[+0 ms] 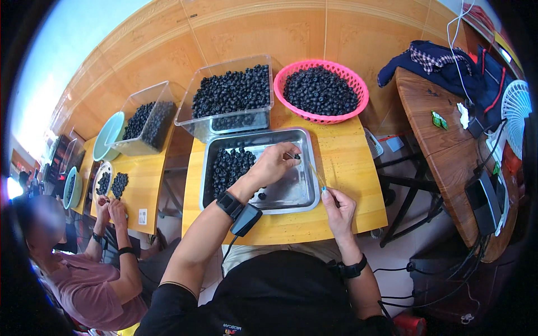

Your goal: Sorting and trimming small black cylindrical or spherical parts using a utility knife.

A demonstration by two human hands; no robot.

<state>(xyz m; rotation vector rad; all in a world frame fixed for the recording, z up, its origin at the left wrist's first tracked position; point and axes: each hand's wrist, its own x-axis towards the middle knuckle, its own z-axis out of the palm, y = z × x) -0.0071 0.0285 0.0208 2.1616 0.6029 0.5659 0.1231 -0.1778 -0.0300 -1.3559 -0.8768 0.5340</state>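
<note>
A steel tray (pixel 307 210) lies in front of me on the yellow wooden table, with dark round berries (pixel 231 168) that look like blueberries heaped along its left side. Over the tray's right half, my left hand (pixel 274 164) pinches one dark berry (pixel 297 157) between its fingertips. My right hand (pixel 339 210), just off the tray's right edge, is closed on a thin yellowish stick (pixel 317 173). Blue shows on the stick where my fingers grip it, and its far end reaches up toward the berry. One loose berry (pixel 261 196) sits apart on the tray floor, below my left wrist.
Behind the tray stand a clear plastic bin (pixel 204 130) and a pink basket (pixel 363 106), both full of berries. On the left a co-worker (pixel 103 274) handles berries at another table. A brown wooden table (pixel 426 117) with cables and a fan (pixel 515 103) is at right.
</note>
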